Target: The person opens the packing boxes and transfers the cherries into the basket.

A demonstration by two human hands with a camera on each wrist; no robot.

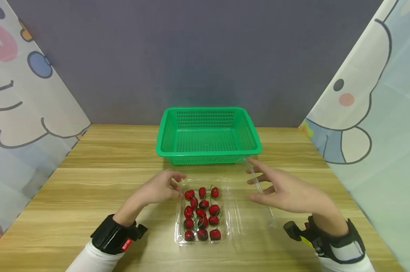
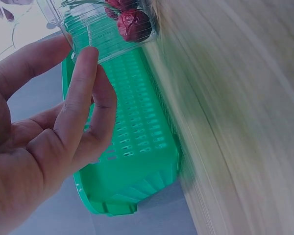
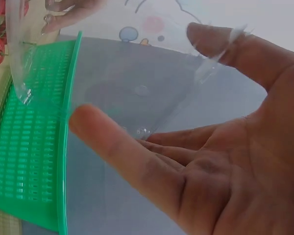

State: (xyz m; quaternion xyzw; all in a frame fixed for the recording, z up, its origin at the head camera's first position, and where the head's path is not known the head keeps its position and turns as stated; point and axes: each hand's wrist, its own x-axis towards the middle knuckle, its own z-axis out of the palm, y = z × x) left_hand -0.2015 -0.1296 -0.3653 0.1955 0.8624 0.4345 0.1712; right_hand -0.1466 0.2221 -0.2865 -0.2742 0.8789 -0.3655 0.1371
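A clear plastic box (image 1: 177,236) holds several dark red cherries (image 1: 203,204) with green stems. At its far left corner is my left hand (image 1: 159,186), thumb and fingertips at the rim; in the left wrist view the left hand (image 2: 63,105) has bent fingers against the edge. The box's clear lid (image 1: 259,185) stands tilted up on the right. My right hand (image 1: 284,189) is spread at the lid, fingers fairly straight. In the right wrist view, the right hand (image 3: 196,161) shows its thumb and fingers apart with the transparent lid before them.
Behind the box, a green plastic basket (image 1: 208,154) with perforated sides stands on the wooden table (image 1: 116,166). A grey panel (image 1: 198,56) rises at the back. Printed cartoon sheets (image 1: 38,98) flank the table on both sides.
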